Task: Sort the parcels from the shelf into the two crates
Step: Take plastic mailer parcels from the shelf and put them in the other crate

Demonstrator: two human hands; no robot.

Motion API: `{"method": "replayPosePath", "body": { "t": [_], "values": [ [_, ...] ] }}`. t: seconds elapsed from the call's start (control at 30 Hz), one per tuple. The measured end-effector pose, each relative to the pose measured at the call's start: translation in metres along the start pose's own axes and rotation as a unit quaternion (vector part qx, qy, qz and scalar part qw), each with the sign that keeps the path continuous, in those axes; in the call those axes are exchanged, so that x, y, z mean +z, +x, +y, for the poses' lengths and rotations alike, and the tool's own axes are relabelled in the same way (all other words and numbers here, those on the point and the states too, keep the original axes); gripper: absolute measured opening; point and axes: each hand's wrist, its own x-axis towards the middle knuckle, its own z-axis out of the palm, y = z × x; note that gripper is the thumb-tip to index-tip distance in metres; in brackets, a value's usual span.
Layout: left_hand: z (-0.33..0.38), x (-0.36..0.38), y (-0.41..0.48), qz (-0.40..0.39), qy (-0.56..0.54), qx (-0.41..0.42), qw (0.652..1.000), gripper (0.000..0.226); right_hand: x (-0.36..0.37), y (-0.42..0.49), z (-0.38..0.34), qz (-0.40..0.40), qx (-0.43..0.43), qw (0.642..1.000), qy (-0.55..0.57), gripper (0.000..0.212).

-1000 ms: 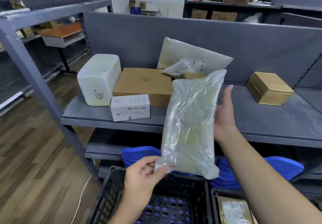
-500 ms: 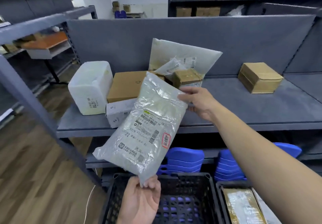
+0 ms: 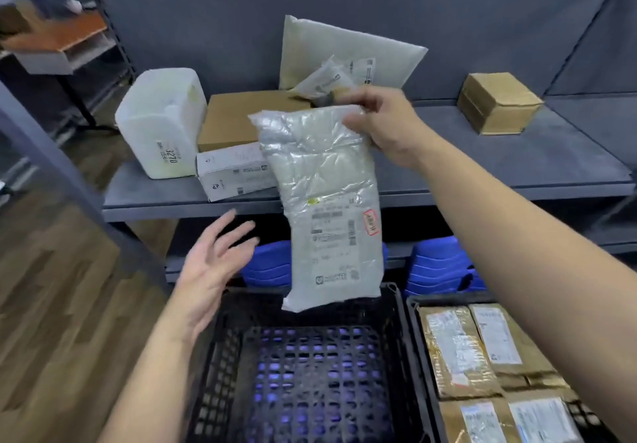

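Below the left hand (image 3: 215,263) stands a black lattice plastic crate (image 3: 220,373); its grid floor shows through to something blue underneath. Beside it, under the right forearm, a second black plastic crate (image 3: 412,322) holds several brown tape-wrapped parcels (image 3: 455,349) lying flat, each with a white printed label too blurred to read.

The right hand (image 3: 382,125) pinches the top corner of a translucent plastic mailer bag (image 3: 324,180), which hangs down from it with its lower end over the far rim of the first crate. The bag bears a white shipping label with barcodes and a small red-framed stamp; none of the writing is legible. The left hand is spread wide with straight fingers, holding nothing, just left of the bag's lower half and apart from it.

Behind the right hand, on the grey metal shelf (image 3: 482,173), a cream padded envelope (image 3: 344,49) leans on the back panel over a flat brown cardboard box (image 3: 234,115). Left of that hand sit a white printed carton (image 3: 234,170) and a white plastic-wrapped block (image 3: 162,122) marked "3270". Right of the hand rests a small taped brown cardboard box (image 3: 499,103). Stacked blue plastic bins (image 3: 437,263) sit on the lower shelf
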Motion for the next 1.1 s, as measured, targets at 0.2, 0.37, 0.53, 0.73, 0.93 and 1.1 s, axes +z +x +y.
{"method": "replayPosePath", "body": {
  "t": [0.2, 0.37, 0.53, 0.73, 0.93, 1.1],
  "values": [
    [-0.04, 0.058, 0.003, 0.023, 0.089, 0.019, 0.996, 0.1, 0.023, -0.053, 0.044, 0.017, 0.032, 0.999, -0.011, 0.068],
    [-0.081, 0.056, -0.022, 0.014, 0.188, 0.007, 0.982, 0.093, 0.02, -0.15, 0.123, -0.012, 0.155, 0.985, 0.082, 0.091],
    [-0.135, 0.044, -0.041, -0.045, 0.3, -0.022, 0.952, 0.087, 0.032, -0.232, 0.198, -0.054, 0.169, 0.984, 0.031, 0.083],
    [-0.207, 0.014, -0.055, -0.037, 0.362, -0.098, 0.926, 0.089, 0.077, -0.277, 0.26, -0.124, 0.178, 0.971, -0.1, 0.093],
    [-0.265, -0.044, -0.057, -0.115, 0.511, -0.205, 0.827, 0.117, 0.136, -0.281, 0.313, -0.208, 0.244, 0.922, -0.216, 0.1],
    [-0.298, -0.098, -0.046, -0.146, 0.556, -0.267, 0.773, 0.123, 0.185, -0.265, 0.358, -0.289, 0.259, 0.888, -0.246, 0.107]
  ]
}}
